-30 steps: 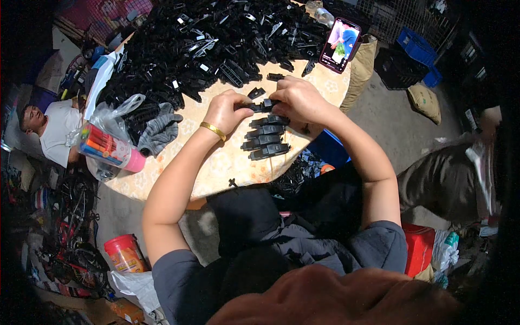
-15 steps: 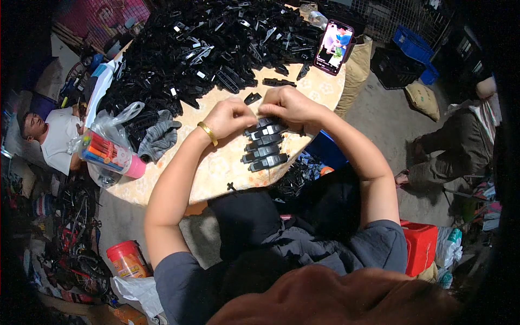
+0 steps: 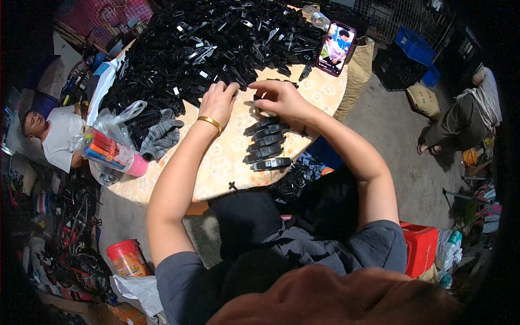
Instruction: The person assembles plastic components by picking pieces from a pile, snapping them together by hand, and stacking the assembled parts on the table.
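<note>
5 oblong black plastic pieces [image 3: 272, 164] lie lined up near; 1 far jumbled black plastic heap [image 3: 179, 54] remains. Right hand [image 3: 284, 101] fingers part; left hand [image 3: 218, 104] grip unclear.

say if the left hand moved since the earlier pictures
Yes: against the grey glove, the left hand has shifted leftward and farther up the table, toward the black pile.

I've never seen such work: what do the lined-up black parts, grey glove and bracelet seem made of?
Black parts: probably moulded plastic, smooth, bright highlights. Grey glove: apparently knitted fabric, matte, soft folds. Bracelet: likely metal, shiny, gold-coloured; plating possible.
</note>
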The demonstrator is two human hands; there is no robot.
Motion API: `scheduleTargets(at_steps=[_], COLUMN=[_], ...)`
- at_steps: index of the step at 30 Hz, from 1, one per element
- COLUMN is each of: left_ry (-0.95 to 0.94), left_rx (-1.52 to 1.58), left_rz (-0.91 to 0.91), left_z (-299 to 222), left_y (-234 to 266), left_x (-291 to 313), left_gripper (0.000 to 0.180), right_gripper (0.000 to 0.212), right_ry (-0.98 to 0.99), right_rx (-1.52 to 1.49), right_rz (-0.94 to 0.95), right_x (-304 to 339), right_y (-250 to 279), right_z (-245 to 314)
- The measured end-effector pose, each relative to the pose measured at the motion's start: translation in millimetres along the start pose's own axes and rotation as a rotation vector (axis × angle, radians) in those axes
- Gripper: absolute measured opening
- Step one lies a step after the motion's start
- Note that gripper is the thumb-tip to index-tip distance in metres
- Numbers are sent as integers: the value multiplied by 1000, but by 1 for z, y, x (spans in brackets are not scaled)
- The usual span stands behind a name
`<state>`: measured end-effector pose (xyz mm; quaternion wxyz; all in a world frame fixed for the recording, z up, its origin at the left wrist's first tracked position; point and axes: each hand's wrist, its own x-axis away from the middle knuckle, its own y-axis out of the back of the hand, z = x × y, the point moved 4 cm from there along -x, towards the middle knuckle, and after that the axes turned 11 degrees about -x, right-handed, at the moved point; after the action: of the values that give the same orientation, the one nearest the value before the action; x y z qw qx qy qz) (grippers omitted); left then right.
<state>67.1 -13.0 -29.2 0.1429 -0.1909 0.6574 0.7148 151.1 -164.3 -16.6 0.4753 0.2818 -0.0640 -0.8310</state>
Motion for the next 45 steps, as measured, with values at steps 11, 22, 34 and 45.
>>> scheduleTargets(at_steps=[11, 22, 34, 45], left_ry=[581, 330, -81, 176], left_rx=[492, 172, 222, 455], left_rz=[-42, 24, 152, 105], left_z=[28, 13, -18, -19], left_y=[-4, 30, 20, 13], left_x=[11, 15, 11, 11], left_gripper=[22, 24, 25, 22], right_gripper=[25, 28, 28, 22], right_ry=[-47, 14, 63, 220], right_rx=[312, 516, 389, 468], right_rz=[184, 155, 48, 120], right_x=[18, 23, 16, 5], right_y=[25, 21, 19, 1], right_z=[-3, 3, 0, 4])
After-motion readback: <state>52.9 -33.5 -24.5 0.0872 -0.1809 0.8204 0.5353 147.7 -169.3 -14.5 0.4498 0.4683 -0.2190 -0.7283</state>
